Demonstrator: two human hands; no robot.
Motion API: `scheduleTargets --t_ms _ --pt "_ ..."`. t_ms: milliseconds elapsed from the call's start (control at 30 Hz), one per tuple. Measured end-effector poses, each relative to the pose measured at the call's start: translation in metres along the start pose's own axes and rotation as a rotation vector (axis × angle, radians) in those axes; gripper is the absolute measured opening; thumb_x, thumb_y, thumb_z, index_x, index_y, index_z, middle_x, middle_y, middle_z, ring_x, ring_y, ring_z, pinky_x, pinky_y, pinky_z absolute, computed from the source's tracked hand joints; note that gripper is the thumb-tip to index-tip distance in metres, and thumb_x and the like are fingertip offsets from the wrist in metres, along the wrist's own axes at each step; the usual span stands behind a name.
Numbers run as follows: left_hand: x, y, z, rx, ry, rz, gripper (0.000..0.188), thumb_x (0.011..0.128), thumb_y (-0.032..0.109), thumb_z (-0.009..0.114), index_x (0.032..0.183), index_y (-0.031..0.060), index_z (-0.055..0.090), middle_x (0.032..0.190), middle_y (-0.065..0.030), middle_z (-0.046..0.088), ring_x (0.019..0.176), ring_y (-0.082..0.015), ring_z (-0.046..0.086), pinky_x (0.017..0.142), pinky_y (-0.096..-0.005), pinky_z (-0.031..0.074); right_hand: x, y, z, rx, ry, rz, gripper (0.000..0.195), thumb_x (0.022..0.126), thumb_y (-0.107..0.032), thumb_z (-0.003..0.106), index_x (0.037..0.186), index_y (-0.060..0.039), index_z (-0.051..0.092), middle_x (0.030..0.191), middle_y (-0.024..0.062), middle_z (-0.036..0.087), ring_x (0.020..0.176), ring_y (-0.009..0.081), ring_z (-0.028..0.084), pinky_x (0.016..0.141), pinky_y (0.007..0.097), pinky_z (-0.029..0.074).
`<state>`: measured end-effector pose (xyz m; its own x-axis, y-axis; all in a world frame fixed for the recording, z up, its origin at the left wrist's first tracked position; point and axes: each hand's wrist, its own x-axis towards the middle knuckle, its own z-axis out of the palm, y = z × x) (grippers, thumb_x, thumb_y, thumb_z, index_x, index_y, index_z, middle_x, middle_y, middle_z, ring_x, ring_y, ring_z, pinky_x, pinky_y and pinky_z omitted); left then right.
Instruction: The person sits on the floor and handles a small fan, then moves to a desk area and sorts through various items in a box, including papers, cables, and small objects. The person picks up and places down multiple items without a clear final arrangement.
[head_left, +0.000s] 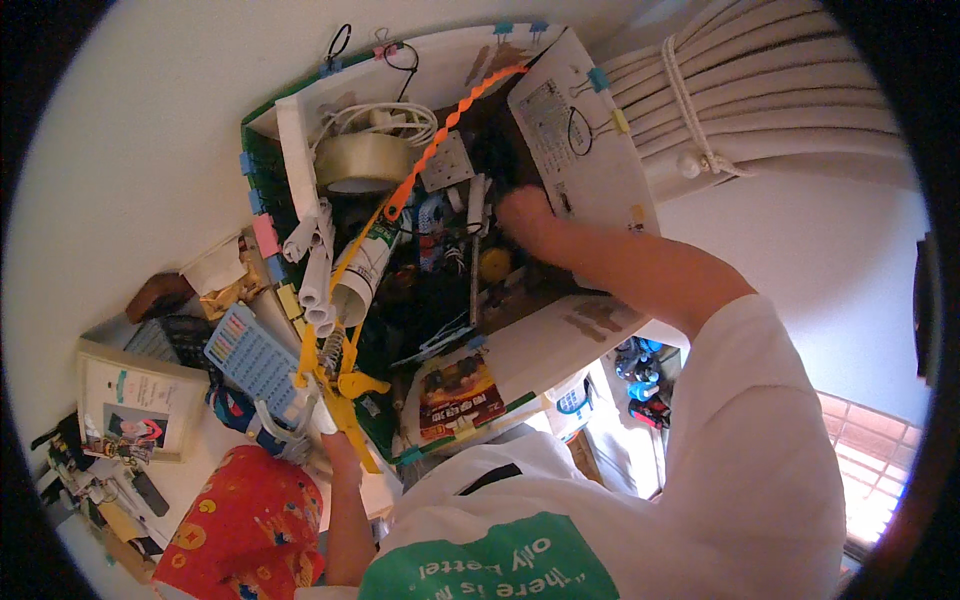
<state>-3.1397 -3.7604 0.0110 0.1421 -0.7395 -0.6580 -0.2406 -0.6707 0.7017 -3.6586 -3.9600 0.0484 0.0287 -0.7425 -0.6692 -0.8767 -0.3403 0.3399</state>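
My right hand (525, 214) reaches into an open cardboard box (592, 157), near its right inner wall. It is blurred and its fingers are lost in the dark, so I cannot see whether it holds anything. My left hand (339, 444) is at the box's lower left corner, beside a yellow plastic piece (346, 409) and a metal coil spring (330, 351). White material covers its fingertips. Inside the box are a wide roll of tape (364, 161), a white cable coil (390, 116), a white socket plate (448, 161), rolled papers (315, 289) and a printed cylinder (360, 277).
An orange twisted strip (457, 112) crosses the box. Binder clips (598, 79) line its rim. Left of it are a blue calculator-like panel (259, 360), a framed photo (139, 409) and a red patterned cloth (247, 517). A tied curtain (750, 97) hangs at upper right.
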Motion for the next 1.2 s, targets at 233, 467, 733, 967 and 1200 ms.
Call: scheduleTargets --t_ms 233,467,733,967,1200 --pt "0.003 0.007 0.000 0.026 -0.017 0.005 0.019 0.086 0.004 0.059 0.105 0.0005 0.061 0.089 -0.0059 0.065 0.074 -0.0156 0.061 0.061 -0.0296 0.049 0.032 0.026 -0.060 0.010 0.633 0.129 0.047 0.079 -0.025 0.063 0.123 -0.0081 0.058 0.126 0.0106 0.054 0.117 0.0266 0.046 0.098 0.0434 0.036" --pt "0.002 0.003 -0.003 0.032 -0.013 -0.001 0.019 0.087 0.005 0.059 0.105 0.0003 0.061 0.089 -0.0061 0.065 0.074 -0.0155 0.061 0.061 -0.0294 0.050 0.002 0.004 -0.111 -0.466 0.204 0.237 0.032 0.082 -0.031 0.059 0.106 -0.0113 0.068 0.115 0.0060 0.058 0.107 0.0258 0.047 0.087 0.0369 0.037" --pt "0.000 -0.002 -0.007 0.036 -0.010 -0.015 0.019 0.087 0.006 0.060 0.105 0.0001 0.061 0.089 -0.0062 0.065 0.073 -0.0153 0.062 0.060 -0.0293 0.050 -0.114 -0.011 -0.125 -0.303 0.359 0.068 0.034 0.081 -0.030 0.060 0.108 -0.0096 0.065 0.110 0.0120 0.056 0.104 0.0257 0.048 0.082 0.0365 0.038" --pt "0.002 0.001 -0.005 0.051 -0.029 0.001 0.019 0.087 0.006 0.060 0.105 -0.0001 0.060 0.089 -0.0063 0.065 0.073 -0.0152 0.062 0.059 -0.0291 0.050 -0.075 0.007 -0.118 0.013 0.360 0.239 0.039 0.075 -0.022 0.062 0.107 -0.0007 0.063 0.104 0.0142 0.055 0.105 0.0290 0.048 0.086 0.0379 0.036" --pt "-0.001 0.001 -0.006 0.056 -0.036 0.012 0.019 0.087 0.007 0.060 0.105 -0.0003 0.060 0.089 -0.0065 0.065 0.072 -0.0150 0.062 0.059 -0.0290 0.051 -0.053 0.031 -0.124 -0.087 0.421 0.042 0.038 0.072 -0.016 0.065 0.106 0.0013 0.059 0.106 0.0169 0.056 0.106 0.0324 0.052 0.091 0.0396 0.036"
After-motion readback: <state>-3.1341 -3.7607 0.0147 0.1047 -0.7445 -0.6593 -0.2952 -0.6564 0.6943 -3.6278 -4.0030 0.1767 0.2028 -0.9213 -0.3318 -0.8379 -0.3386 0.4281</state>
